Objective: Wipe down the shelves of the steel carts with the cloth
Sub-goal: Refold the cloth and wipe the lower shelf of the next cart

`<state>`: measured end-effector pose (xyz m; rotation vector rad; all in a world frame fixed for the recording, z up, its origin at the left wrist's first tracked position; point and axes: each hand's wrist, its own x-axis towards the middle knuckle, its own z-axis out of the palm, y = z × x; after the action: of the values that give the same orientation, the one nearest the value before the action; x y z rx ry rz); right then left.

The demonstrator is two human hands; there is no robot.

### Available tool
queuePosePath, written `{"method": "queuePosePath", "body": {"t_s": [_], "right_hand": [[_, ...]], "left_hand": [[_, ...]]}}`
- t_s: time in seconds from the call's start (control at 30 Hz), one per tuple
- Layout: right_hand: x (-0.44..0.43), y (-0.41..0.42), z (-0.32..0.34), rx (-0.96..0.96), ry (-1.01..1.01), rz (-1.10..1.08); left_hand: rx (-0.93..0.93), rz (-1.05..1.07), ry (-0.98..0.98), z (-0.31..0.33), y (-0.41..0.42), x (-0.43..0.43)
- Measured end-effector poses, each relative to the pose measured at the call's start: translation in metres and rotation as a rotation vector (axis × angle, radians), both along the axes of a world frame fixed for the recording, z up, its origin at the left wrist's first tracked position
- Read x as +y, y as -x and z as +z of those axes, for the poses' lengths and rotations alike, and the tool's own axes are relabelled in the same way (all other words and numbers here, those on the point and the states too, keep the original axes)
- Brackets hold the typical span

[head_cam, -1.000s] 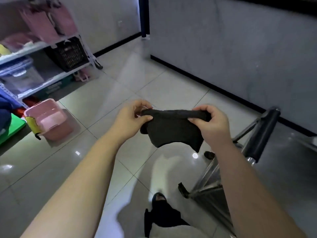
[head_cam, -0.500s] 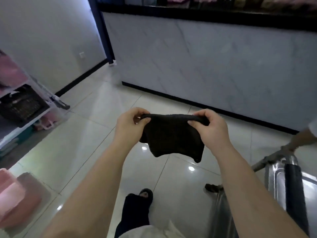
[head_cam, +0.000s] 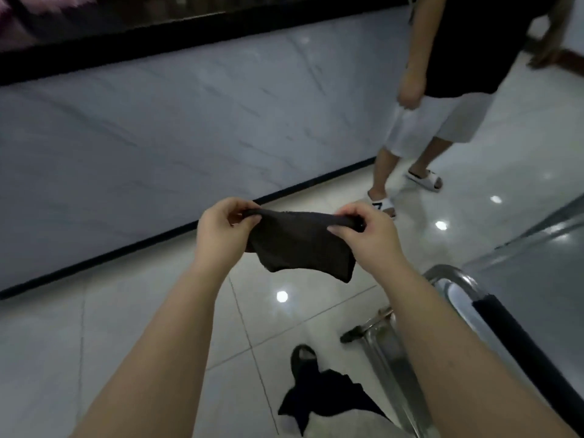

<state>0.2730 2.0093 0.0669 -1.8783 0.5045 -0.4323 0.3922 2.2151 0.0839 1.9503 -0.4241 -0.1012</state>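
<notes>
A dark cloth (head_cam: 300, 245) hangs in the air in front of me, stretched between both hands. My left hand (head_cam: 222, 235) pinches its upper left corner. My right hand (head_cam: 368, 240) pinches the upper right corner. Below and to the right stands the steel cart (head_cam: 537, 279), seen from above, with its shiny top shelf, a curved steel frame and a black padded handle (head_cam: 524, 352). The cloth is above the floor, left of the cart and not touching it.
Another person (head_cam: 442, 99) in white shorts and sandals stands at the upper right, beside the cart's far end. A grey marble counter front (head_cam: 158, 128) runs across the left. My foot (head_cam: 303, 358) is on the glossy tiled floor (head_cam: 110, 327).
My view has swung to the right: the shelving and pink tub on the left left the view, the cart and the other person came in. Both hands still hold the cloth the same way.
</notes>
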Motion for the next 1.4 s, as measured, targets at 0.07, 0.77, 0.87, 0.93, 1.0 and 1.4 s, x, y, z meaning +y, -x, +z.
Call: {"method": "queuePosePath", "body": {"t_s": [0.07, 0.77, 0.87, 0.93, 1.0, 1.4], "right_hand": [[-0.035, -0.020, -0.006, 0.008, -0.005, -0.094], [-0.358, -0.149, -0.059, 0.152, -0.001, -0.956], [-0.385, -0.155, -0.067, 0.192, -0.016, -1.136], [-0.398, -0.157, -0.066, 0.218, 0.015, -1.262], [-0.414, -0.156, -0.065, 0.239, 0.006, -1.377], [-0.522, -0.100, -0.090, 0.271, -0.064, -1.896]], "left_hand": [[-0.005, -0.095, -0.021, -0.009, -0.039, -0.042], [0.007, -1.004, -0.131, -0.046, -0.265, -0.550], [0.020, -1.219, -0.187, -0.056, -0.270, -0.632], [0.052, -1.375, -0.191, -0.060, -0.265, -0.679], [0.061, -1.493, -0.203, -0.067, -0.254, -0.726], [-0.076, -1.920, -0.191, -0.086, -0.127, -0.913]]}}
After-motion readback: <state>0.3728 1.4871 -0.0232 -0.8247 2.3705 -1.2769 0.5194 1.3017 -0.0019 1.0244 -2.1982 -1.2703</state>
